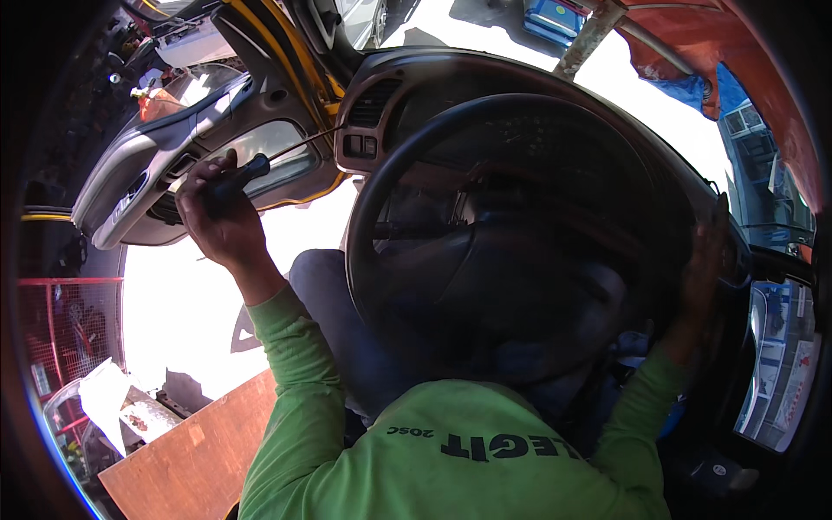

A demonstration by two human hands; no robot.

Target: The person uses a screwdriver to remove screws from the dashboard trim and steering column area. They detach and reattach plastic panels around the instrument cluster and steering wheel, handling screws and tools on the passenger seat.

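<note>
Screwdriver (pixel 247 171) clamped in our left hand (pixel 217 217) grip, shaft running up-right from grip toward dash switch panel (pixel 358 145). Right hand (pixel 704 260) grip wraps steering wheel (pixel 520 234) rim.

At about eight o'clock, low near the rim, a crumpled white paper wrapper (pixel 104 394) lies beside a small flat packet (pixel 143 418) printed with a reddish picture on white. At about four o'clock, past the dark dashboard edge, a tall blue-and-white poster (pixel 774 373) shows, with pale panels and a pink patch at its right side. At about twelve o'clock, at the top edge, a blue box (pixel 553 17) with a lighter blue face sits on bright ground. At about ten o'clock an orange-red bottle (pixel 156 102) with a pale label shows, too blurred to tell more.
</note>
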